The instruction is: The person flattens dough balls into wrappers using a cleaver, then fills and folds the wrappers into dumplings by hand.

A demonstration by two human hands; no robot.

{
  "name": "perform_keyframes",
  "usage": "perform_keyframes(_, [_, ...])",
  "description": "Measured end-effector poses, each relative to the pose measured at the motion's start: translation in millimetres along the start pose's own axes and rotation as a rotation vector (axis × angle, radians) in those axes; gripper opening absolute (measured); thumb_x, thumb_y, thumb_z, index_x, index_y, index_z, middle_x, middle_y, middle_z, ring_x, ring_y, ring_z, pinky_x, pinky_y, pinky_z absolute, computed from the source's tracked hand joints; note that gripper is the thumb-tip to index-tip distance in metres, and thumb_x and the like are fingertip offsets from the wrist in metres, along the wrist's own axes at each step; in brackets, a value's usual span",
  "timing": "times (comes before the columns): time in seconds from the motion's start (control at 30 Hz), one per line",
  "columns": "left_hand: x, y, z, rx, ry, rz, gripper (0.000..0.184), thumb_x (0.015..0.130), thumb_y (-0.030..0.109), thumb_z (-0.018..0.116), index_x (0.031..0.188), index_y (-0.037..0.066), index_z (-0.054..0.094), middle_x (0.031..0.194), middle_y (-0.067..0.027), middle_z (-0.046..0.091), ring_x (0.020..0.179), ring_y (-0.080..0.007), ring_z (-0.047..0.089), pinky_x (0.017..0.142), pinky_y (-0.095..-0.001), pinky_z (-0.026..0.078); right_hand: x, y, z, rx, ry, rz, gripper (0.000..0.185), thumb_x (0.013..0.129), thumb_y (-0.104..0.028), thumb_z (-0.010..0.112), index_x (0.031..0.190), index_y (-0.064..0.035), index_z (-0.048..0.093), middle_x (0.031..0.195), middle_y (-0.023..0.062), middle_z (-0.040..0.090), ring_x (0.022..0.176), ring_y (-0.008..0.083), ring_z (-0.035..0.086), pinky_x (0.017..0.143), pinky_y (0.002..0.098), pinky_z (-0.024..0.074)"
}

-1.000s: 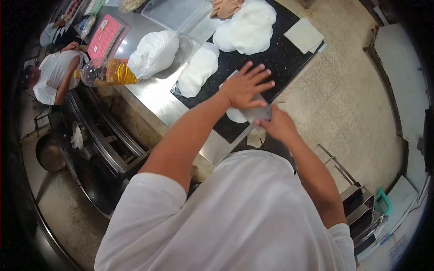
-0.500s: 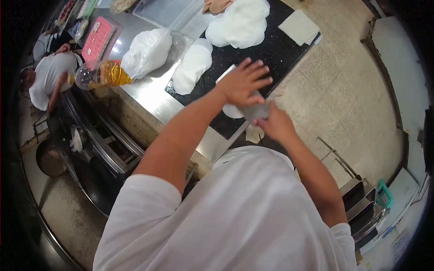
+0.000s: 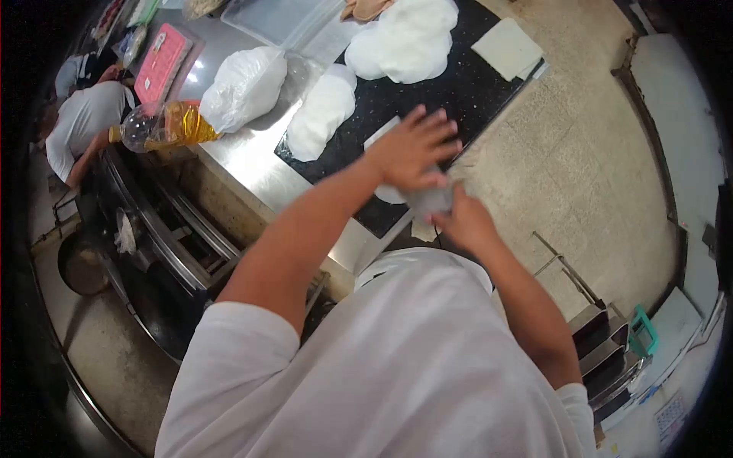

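Observation:
My left hand (image 3: 414, 149) is spread flat, palm down, over a wide blade (image 3: 432, 200) near the corner of a black speckled board (image 3: 466, 107). The blade's handle side is in my right hand (image 3: 466, 217), whose fingers are closed round it. The blade is blurred. A small white dough round (image 3: 389, 194) shows partly beneath my left wrist, and a pale flat edge (image 3: 382, 133) sticks out behind that hand. Farther back on the board lie a white dough pile (image 3: 321, 112) and a larger pile of white rounds (image 3: 408, 42).
A folded pale cloth (image 3: 507, 49) lies at the board's right corner. To the left are a white plastic bag (image 3: 246, 88), an oil bottle (image 3: 172, 126), a pink tray (image 3: 163, 62) and a clear container (image 3: 279, 19). A co-worker (image 3: 85, 126) stands beyond the stove (image 3: 156, 229).
My hands stay over the blade with small shifts, and the blade has moved slightly. The view has shifted a little. The co-worker at the left has leaned and moved their arms.

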State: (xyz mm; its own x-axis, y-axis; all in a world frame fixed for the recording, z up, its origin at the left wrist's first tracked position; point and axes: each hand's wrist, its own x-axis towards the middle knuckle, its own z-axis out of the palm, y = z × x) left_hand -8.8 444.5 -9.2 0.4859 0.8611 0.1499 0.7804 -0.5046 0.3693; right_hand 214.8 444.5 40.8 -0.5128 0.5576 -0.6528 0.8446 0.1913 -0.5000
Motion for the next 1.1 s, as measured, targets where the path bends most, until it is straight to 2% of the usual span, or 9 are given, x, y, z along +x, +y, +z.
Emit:
perform_keyframes(0.07, [-19,46,-5,-0.105,-0.236,0.04,0.065,0.086,0.062,0.057,0.134,0.018,0.061,0.151,-0.0108,0.047,0.148,-0.034,0.03,0.12,-0.0602,0.013,-32,15,23,0.014,-0.088,0.008,0.076,0.074,-0.044,0.084,0.123,0.0028,0.049,0.1,0.0286,0.068,0.097,0.0455,0.067,0.083,0.0524,0.0527])
perform_keyframes(0.23, [15,23,-1,0.057,-0.088,0.038,0.067,0.086,0.065,0.057,0.135,0.019,0.061,0.149,-0.0094,0.049,0.146,-0.0333,0.033,0.119,-0.0593,0.016,-13,4,-11,0.024,-0.031,0.134,0.078,0.071,-0.043,0.086,0.121,0.0038,0.049,0.097,0.0265,0.07,0.094,0.0432,0.069,0.08,0.0501,0.0543])
perform_keyframes(0.37, [28,-21,-14,0.11,-0.018,-0.033,0.071,0.088,0.065,0.054,0.142,0.02,0.054,0.152,-0.0116,0.044,0.146,-0.0351,0.032,0.119,-0.058,0.016,27,-15,-41,-0.132,0.073,-0.023,0.074,0.073,-0.042,0.085,0.119,0.0034,0.049,0.099,0.0273,0.069,0.093,0.0436,0.069,0.08,0.0491,0.055])
perform_keyframes(0.47, [13,-3,-4,0.054,-0.045,0.003,0.07,0.089,0.065,0.052,0.143,0.021,0.053,0.154,-0.0129,0.043,0.147,-0.0355,0.03,0.12,-0.058,0.014,4,-2,-9,0.02,0.006,0.02,0.072,0.074,-0.041,0.084,0.118,0.0038,0.049,0.099,0.0283,0.069,0.093,0.0446,0.068,0.08,0.0505,0.0545])
perform_keyframes(0.53, [-12,42,-2,-0.001,-0.222,0.045,0.066,0.091,0.064,0.049,0.139,0.02,0.057,0.153,-0.0113,0.045,0.149,-0.0346,0.027,0.12,-0.062,0.012,-29,28,29,0.026,-0.031,-0.046,0.072,0.074,-0.04,0.083,0.119,0.0039,0.048,0.099,0.0288,0.068,0.094,0.045,0.068,0.08,0.0511,0.0543])
perform_keyframes(0.6, [-7,58,23,-0.095,-0.138,0.158,0.065,0.09,0.065,0.05,0.136,0.02,0.06,0.15,-0.0095,0.048,0.148,-0.0346,0.028,0.119,-0.0625,0.013,-41,36,38,0.086,-0.027,0.092,0.071,0.073,-0.04,0.084,0.118,0.0035,0.049,0.099,0.0293,0.068,0.093,0.045,0.068,0.08,0.052,0.054])
perform_keyframes(0.73, [23,24,8,-0.002,-0.109,0.08,0.064,0.09,0.066,0.051,0.134,0.02,0.061,0.147,-0.008,0.05,0.147,-0.0347,0.03,0.119,-0.0611,0.014,-8,18,-12,0.048,0.006,0.121,0.073,0.072,-0.041,0.085,0.117,0.0037,0.049,0.098,0.0297,0.068,0.092,0.0449,0.069,0.079,0.0516,0.0541])
perform_keyframes(0.9, [37,-22,-9,0.101,-0.014,-0.017,0.068,0.09,0.067,0.051,0.139,0.021,0.058,0.153,-0.0101,0.045,0.148,-0.0352,0.029,0.119,-0.0611,0.014,28,-2,-38,-0.041,0.079,-0.047,0.076,0.072,-0.041,0.084,0.121,0.0044,0.048,0.099,0.0301,0.068,0.094,0.045,0.068,0.081,0.051,0.0543])
perform_keyframes(1.1, [2,53,12,-0.02,-0.199,0.039,0.069,0.09,0.067,0.05,0.143,0.022,0.053,0.157,-0.0095,0.039,0.15,-0.0349,0.025,0.12,-0.0618,0.011,-33,37,17,0.149,-0.015,-0.049,0.076,0.074,-0.04,0.084,0.123,0.0048,0.047,0.1,0.0311,0.068,0.095,0.0462,0.067,0.08,0.0528,0.0535])
